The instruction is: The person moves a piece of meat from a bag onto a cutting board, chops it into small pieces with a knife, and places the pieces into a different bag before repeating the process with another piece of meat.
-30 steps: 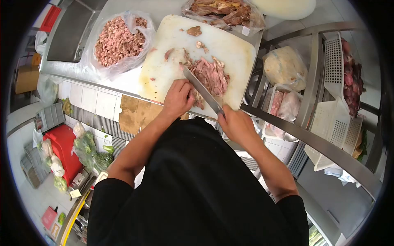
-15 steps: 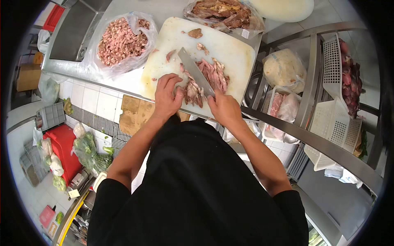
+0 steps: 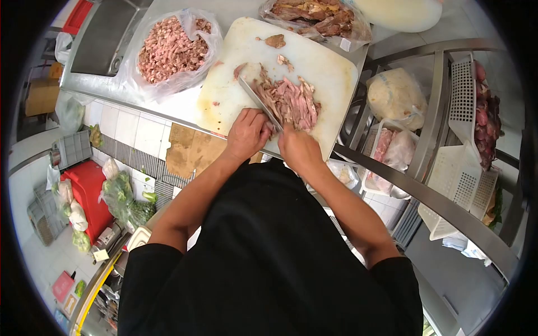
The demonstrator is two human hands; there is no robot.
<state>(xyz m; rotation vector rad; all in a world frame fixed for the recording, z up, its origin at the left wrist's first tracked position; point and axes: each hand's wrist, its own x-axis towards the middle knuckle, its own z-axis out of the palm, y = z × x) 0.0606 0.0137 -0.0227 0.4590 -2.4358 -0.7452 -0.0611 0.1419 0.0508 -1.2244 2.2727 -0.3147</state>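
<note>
Gripping knife [image 3: 258, 103], sliced meat [image 3: 295, 104], white board [image 3: 328, 66]

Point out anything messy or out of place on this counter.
Nothing serious. A few meat scraps lie apart from the sliced pile, toward the far side of the cutting board, and the board's near left corner is stained yellow. The right hand grips the knife normally.

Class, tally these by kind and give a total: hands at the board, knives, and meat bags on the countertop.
Hands: 2
Knife: 1
Meat bags: 2
Total: 5
</note>
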